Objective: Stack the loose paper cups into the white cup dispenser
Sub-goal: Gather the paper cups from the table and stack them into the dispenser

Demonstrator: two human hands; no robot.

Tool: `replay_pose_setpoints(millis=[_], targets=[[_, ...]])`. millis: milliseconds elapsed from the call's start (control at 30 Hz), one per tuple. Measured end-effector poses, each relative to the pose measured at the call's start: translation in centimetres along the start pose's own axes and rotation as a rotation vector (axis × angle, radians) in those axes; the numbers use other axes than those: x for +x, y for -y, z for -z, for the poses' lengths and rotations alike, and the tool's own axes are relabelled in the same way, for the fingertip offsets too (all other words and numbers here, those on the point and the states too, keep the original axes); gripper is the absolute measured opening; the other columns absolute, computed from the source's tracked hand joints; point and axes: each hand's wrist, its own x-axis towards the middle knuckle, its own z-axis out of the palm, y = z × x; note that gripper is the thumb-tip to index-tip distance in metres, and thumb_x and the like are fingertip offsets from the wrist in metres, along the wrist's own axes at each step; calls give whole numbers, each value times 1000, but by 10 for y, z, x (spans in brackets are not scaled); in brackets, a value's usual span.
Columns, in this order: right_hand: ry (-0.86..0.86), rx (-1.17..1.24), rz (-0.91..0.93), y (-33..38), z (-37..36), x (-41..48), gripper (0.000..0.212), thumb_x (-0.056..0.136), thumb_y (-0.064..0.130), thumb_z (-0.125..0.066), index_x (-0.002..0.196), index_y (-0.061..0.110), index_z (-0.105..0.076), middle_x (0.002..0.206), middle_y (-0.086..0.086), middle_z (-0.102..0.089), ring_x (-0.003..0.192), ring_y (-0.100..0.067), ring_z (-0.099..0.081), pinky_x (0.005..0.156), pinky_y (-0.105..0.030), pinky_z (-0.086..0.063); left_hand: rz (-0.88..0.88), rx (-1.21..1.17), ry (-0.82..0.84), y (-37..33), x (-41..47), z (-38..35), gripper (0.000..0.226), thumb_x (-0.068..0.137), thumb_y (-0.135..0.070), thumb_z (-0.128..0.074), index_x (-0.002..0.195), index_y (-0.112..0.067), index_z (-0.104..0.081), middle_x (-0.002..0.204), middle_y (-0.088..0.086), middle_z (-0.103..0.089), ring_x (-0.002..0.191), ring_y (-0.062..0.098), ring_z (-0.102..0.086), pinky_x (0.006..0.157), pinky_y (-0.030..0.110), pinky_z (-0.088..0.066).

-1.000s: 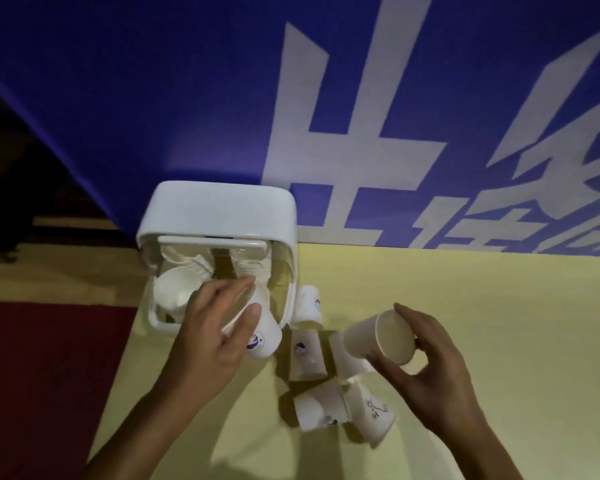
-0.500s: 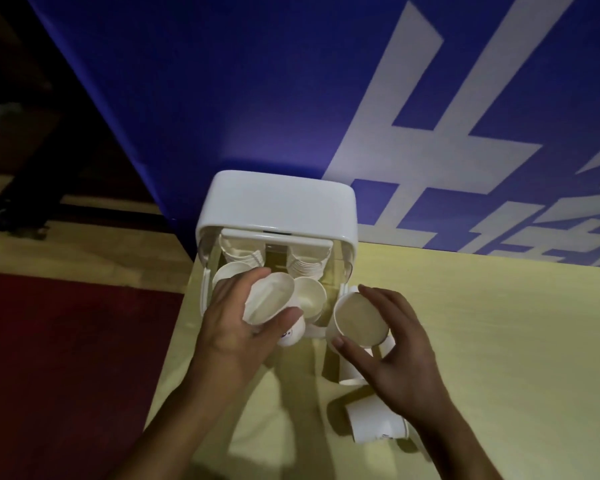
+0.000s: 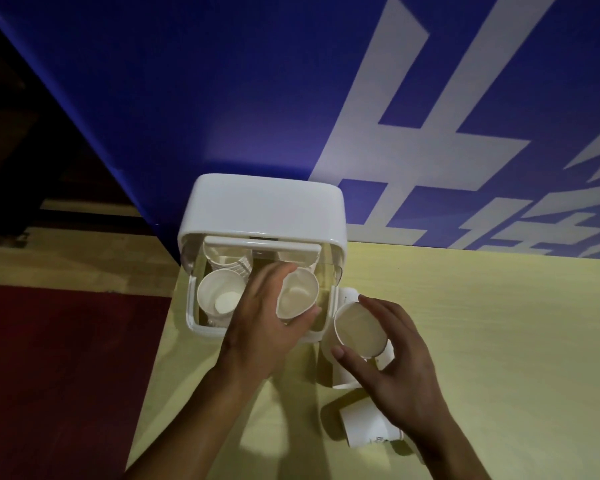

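Gripping a paper cup, the left hand hangs over the dispenser.

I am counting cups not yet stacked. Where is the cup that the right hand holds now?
In the head view, the right hand holds the cup just right of the white cup dispenser, over other loose cups on the yellow table.

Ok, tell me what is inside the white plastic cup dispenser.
A white paper cup stands mouth-up at front left, a nested cup stack behind it. The left hand holds another paper cup in the right half, covering whatever lies beneath.
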Motion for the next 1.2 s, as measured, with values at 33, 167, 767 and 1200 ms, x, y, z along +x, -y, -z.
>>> replay_pose_setpoints(millis=[33, 167, 767, 1200], targets=[[-5, -3, -1, -1, 1, -1, 66, 77, 46, -83, 134, 21, -62, 130, 15, -58, 121, -4, -57, 93, -9, -42, -3, 12, 3, 3, -1, -4, 65, 78, -33, -86, 134, -24, -54, 134, -7, -57, 123, 9, -55, 100, 15, -42], [-10, -10, -4, -5, 2, -1, 66, 77, 46, -83, 135, 23, -61, 130, 19, -57, 120, -2, -56, 92, -7, -41, 14, 75, 28, 16, -3, -15, 67, 77, -33, -87, 135, -22, -55, 136, -5, -58, 124, 16, -55, 99, 33, -51], [-129, 19, 82, 15, -7, 26, 71, 74, 49, -87, 133, 19, -59, 127, 19, -58, 117, -1, -56, 91, -9, -43, 210, -115, -30, 1, -11, -4, 36, 103, -46, -47, 137, -34, -53, 129, -30, -52, 124, -16, -44, 96, 1, -35], [-58, 50, 124, 6, -72, 48, 76, 70, 39, -93, 134, 15, -60, 128, 10, -62, 121, -1, -56, 100, -16, -42, 283, -283, 5, -1, -3, 4, 37, 105, -34, -40, 135, -28, -60, 126, -16, -66, 117, 0, -59, 95, 31, -53]])
